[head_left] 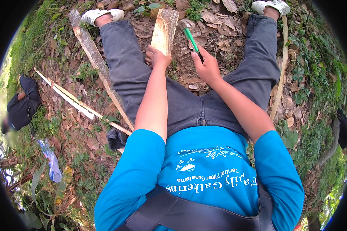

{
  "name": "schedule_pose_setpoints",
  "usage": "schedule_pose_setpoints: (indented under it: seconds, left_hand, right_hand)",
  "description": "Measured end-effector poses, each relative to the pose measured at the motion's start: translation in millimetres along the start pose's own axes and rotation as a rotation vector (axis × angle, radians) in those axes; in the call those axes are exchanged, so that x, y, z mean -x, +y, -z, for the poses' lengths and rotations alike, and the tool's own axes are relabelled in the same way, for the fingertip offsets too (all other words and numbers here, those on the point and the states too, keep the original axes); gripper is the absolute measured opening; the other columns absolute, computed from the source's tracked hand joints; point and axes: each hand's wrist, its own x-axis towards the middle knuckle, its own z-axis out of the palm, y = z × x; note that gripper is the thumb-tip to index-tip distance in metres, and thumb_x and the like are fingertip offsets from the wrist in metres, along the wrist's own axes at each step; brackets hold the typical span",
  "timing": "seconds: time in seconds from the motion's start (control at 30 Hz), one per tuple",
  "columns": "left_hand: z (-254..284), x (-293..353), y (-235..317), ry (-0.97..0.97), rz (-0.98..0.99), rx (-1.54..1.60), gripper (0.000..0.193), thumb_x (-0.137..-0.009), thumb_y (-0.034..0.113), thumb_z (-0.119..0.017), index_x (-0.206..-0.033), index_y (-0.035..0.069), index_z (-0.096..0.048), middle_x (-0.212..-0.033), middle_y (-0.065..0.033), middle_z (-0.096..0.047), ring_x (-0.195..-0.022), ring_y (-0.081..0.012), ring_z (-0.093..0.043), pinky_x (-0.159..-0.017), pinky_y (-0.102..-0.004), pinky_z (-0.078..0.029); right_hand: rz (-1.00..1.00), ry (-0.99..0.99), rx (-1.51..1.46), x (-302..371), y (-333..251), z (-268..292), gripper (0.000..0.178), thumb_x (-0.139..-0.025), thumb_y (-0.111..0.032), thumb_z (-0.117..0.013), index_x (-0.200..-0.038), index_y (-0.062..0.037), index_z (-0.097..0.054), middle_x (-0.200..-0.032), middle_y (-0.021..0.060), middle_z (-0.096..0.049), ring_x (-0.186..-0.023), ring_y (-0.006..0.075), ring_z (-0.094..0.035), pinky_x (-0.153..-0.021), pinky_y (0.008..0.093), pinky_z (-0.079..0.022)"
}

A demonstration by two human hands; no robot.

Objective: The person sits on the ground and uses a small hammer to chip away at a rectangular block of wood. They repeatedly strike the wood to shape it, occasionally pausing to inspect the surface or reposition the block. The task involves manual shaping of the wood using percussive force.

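Note:
Between my outstretched legs a short, pale block of split wood stands up from the ground, bark along its right edge. My left hand is closed around its lower end. In my right hand is a hammer with a green handle and a black grip. Its grey metal head lies close to the block's upper right side; whether they touch I cannot tell. My right fingers wrap the grip, the index finger or thumb lying along it.
A long bark-covered plank runs beside my left leg, with thin split strips farther left. A curved pale strip lies along my right leg. Another person in dark clothes is at the far left, near a plastic bag. Dry leaves cover the ground.

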Motion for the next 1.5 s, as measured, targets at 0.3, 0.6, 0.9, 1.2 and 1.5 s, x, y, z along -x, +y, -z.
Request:
schedule_pose_setpoints:
  seconds: [0.3, 0.6, 0.9, 1.2, 1.5]
  left_hand:
    - [6.5, -6.5, -2.2, -0.169, -0.041, 0.028, 0.122, -0.083, 0.041, -0.076, -0.155, 0.011, 0.017, -0.16, -0.0198, 0.001, -0.147, -0.0395, -0.008, -0.118, -0.0605, -0.012]
    - [9.4, -5.0, -3.6, -0.259, -0.017, -0.014, 0.121, -0.083, 0.048, -0.068, -0.153, 0.007, 0.023, -0.161, -0.0208, 0.012, -0.146, -0.0433, -0.004, -0.118, -0.0593, -0.006]
    - [9.2, -7.6, -6.1, -0.289, -0.056, -0.017, 0.118, -0.089, 0.047, -0.065, -0.152, 0.006, 0.026, -0.161, -0.0205, 0.013, -0.146, -0.046, 0.001, -0.117, -0.0621, 0.001]
    - [3.0, -12.1, -11.9, -0.26, -0.022, -0.013, 0.118, -0.088, 0.049, -0.065, -0.152, 0.005, 0.024, -0.16, -0.0223, 0.008, -0.144, -0.043, -0.007, -0.115, -0.0618, -0.007]
    - [18.4, -5.4, -8.3, -0.355, -0.049, 0.033, 0.114, -0.092, 0.042, -0.062, -0.152, 0.004, 0.027, -0.162, -0.0214, 0.015, -0.147, -0.0488, 0.004, -0.116, -0.0648, -0.003]
  right_hand:
    - [-0.228, -0.326, 0.371, -37.4, 29.8, -35.9, 0.038, -0.098, -0.027, -0.055, -0.134, -0.014, -0.056, -0.099, 0.0214, -0.07, -0.095, 0.0407, -0.067, -0.083, 0.0505, -0.051]
    - [0.108, -0.049, -0.116, -63.3, -64.0, -38.8, 0.027, -0.098, -0.017, -0.059, -0.124, -0.0091, -0.06, -0.077, 0.0138, -0.064, -0.06, 0.0221, -0.058, -0.06, 0.035, -0.046]
    - [-0.169, -0.45, 0.335, -86.1, 27.8, -50.6, 0.035, -0.1, -0.038, -0.052, -0.11, -0.0055, -0.061, -0.086, 0.0203, -0.067, -0.084, 0.037, -0.067, -0.078, 0.0472, -0.049]
    - [0.314, -0.024, -0.207, -132.8, -67.3, -65.3, 0.029, -0.108, -0.033, -0.042, -0.111, -0.0058, -0.052, -0.071, -0.0022, -0.047, -0.059, 0.0059, -0.044, -0.053, 0.0259, -0.037]
    - [-0.164, -0.464, 0.487, -169.3, -41.5, -55.4, 0.046, -0.102, -0.044, -0.046, -0.103, -0.0011, -0.063, -0.087, 0.0233, -0.067, -0.083, 0.0411, -0.065, -0.076, 0.0464, -0.049]
